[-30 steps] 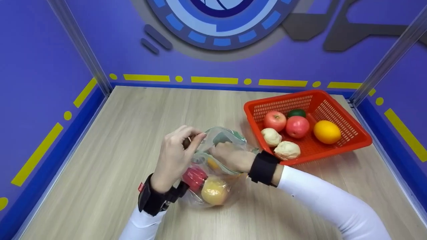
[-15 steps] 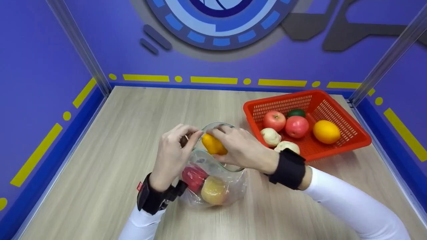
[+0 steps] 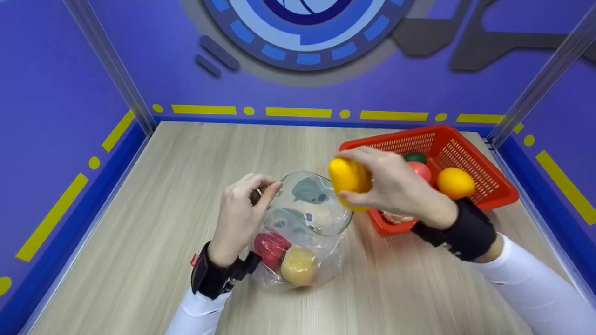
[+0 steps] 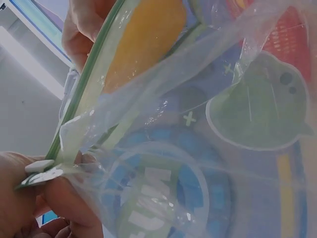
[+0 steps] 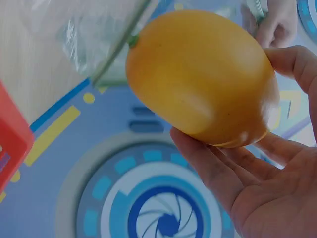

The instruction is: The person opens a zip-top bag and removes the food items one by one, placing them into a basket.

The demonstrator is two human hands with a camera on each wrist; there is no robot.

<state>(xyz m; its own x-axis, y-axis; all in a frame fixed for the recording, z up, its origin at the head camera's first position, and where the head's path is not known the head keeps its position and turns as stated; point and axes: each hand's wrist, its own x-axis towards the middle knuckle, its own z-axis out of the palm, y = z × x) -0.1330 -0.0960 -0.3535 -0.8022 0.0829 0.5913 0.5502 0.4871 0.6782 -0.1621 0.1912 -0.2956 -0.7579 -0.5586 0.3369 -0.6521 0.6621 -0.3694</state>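
My left hand (image 3: 240,211) pinches the rim of a clear zip bag (image 3: 328,260) by its left edge; the bag's mouth gapes. Inside lie a glossy red item (image 3: 271,247) and a round pale-yellow fruit (image 3: 299,265). In the left wrist view the finger and thumb (image 4: 62,191) are at the slider end of the green seal (image 4: 91,74). Just right of the mouth, above the table, my right hand (image 3: 396,181) grips a yellow-orange lemon (image 3: 347,176). In the right wrist view the lemon (image 5: 198,79) sits between thumb and fingers, with a green stem nub.
At the right, partly behind my right hand, stands a red basket (image 3: 493,186). Visible in it are a yellow fruit (image 3: 455,183), a pinkish-red fruit (image 3: 421,172) and a dark green item (image 3: 414,157). Blue-purple panels (image 3: 298,93) rise behind and beside the wooden table (image 3: 200,153).
My right hand, first deep in the bag, has come up out of its mouth with the lemon and moved right toward the basket. My left hand stays at the bag's rim.
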